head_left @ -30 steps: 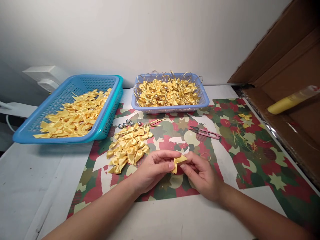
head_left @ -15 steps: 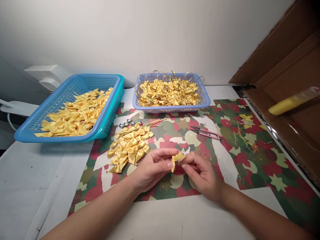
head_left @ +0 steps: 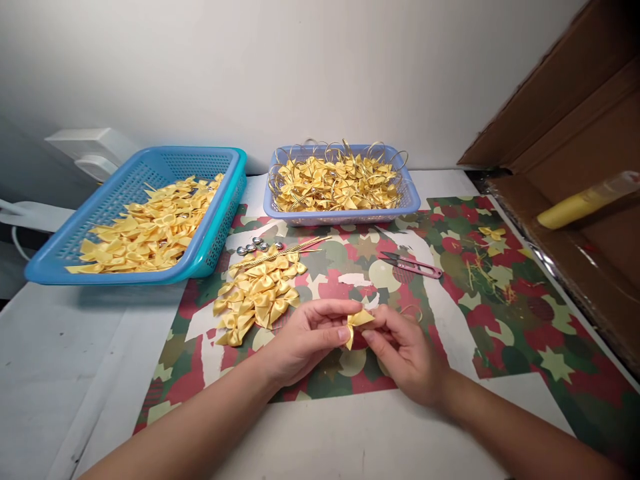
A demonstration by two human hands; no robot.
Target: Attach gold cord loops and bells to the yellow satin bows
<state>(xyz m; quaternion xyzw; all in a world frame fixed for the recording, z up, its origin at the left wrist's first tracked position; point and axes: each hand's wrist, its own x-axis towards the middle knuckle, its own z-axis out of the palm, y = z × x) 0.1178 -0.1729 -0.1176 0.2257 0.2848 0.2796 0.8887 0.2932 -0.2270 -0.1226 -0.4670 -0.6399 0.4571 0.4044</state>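
A small yellow satin bow [head_left: 356, 323] is pinched between the thumb and fingers of my left hand [head_left: 313, 337]. My right hand [head_left: 405, 350] is closed at the bow's right side, thumb and index finger pressed together; what they hold is too small to make out. To the left, a pile of yellow bows [head_left: 263, 293] lies on the patterned sheet [head_left: 350, 363]. Gold cords [head_left: 293, 250] rest across the pile's top edge, beside several silver round pieces [head_left: 255, 245]. A thin loop [head_left: 413, 312] shows just behind my right hand.
Stacked blue baskets [head_left: 55, 257] with yellow bows stand at the left. A lilac basket [head_left: 340, 218] at the back holds bows with gold loops. Pink thread snips [head_left: 413, 265], thread scraps [head_left: 493, 280] and a cardboard box [head_left: 585, 120] are on the right.
The bow has shifted slightly right between my hands and turned a little. My right fingers have moved slightly at its side. The piles and baskets keep their places, with a slight camera shift.
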